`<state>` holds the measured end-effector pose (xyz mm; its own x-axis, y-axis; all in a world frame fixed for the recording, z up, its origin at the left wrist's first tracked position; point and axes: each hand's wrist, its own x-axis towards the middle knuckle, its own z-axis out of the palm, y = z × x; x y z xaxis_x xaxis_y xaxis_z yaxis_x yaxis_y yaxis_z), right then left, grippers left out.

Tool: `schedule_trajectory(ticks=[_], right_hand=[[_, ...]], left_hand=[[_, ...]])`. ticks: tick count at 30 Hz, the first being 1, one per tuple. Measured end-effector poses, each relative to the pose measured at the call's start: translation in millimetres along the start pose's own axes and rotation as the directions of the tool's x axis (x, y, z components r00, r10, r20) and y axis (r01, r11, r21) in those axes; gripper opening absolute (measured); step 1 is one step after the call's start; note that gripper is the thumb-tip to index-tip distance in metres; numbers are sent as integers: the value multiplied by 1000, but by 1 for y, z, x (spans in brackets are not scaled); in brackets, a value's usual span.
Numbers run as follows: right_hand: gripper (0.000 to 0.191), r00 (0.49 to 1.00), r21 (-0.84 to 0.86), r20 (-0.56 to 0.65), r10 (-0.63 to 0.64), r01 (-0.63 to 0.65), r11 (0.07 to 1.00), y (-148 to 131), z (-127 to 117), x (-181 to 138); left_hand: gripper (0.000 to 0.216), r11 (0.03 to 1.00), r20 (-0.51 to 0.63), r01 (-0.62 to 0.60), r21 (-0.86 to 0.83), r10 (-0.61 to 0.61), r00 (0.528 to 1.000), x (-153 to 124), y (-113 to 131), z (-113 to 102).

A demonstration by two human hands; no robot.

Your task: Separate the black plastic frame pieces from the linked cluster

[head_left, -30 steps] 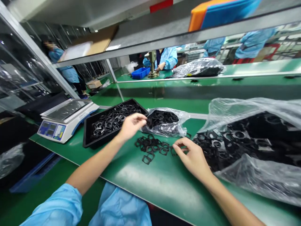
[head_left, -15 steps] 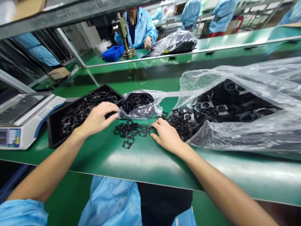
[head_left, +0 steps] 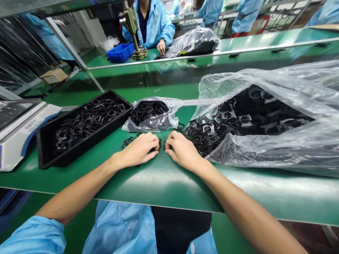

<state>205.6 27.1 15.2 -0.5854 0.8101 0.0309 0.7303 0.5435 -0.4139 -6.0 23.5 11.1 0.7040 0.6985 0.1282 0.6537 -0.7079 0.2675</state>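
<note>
On the green table my left hand (head_left: 141,149) lies over a small loose pile of black plastic frames (head_left: 127,141), flat pieces with round holes. Its fingers are curled together, and a dark edge shows at the fingertips; what they hold is mostly hidden. Facing it across a narrow gap, my right hand (head_left: 182,150) has its thumb and fingers bent in a pinch, with a sliver of a black frame (head_left: 164,145) at the tips. Right beside that hand, more black frames (head_left: 209,135) spill from a large clear plastic bag (head_left: 238,150).
A black tray (head_left: 87,141) of frames stands at left, beside a white scale (head_left: 29,132). Behind my hands sits a smaller clear bag (head_left: 152,114) of frames. Across the bench a co-worker's hand (head_left: 161,46) is near a press (head_left: 132,31), a blue bin (head_left: 120,53) and another filled bag (head_left: 194,42).
My left hand has moved right, from beside the tray onto the loose pile, and its fingers have closed. My right hand has shifted slightly left, its fingers more curled.
</note>
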Motion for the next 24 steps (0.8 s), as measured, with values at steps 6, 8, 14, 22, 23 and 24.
schedule_trajectory(ticks=[6, 8, 14, 22, 23, 24], right_hand=[[6, 1000, -16, 11, -9, 9, 1000, 1, 0, 1], [13, 1000, -30, 11, 29, -29, 999, 1, -1, 1], [17, 991, -130, 69, 117, -108, 986, -3, -1, 3], [6, 993, -121, 78, 89, -79, 989, -6, 3, 6], [7, 993, -105, 67, 93, -85, 991, -5, 4, 6], [7, 994, -87, 51, 99, -94, 992, -4, 4, 7]], left_hand=[[10, 996, -90, 7, -88, -15, 996, -9, -4, 10], [9, 995, -123, 7, -103, -20, 992, -11, -6, 13], [23, 990, -289, 65, -122, -98, 952, -11, -7, 25], [13, 988, -335, 103, -114, -136, 932, -9, -11, 27], [10, 987, -339, 104, -125, -140, 930, -9, -11, 26], [8, 986, -345, 102, -136, -143, 928, -9, -11, 25]])
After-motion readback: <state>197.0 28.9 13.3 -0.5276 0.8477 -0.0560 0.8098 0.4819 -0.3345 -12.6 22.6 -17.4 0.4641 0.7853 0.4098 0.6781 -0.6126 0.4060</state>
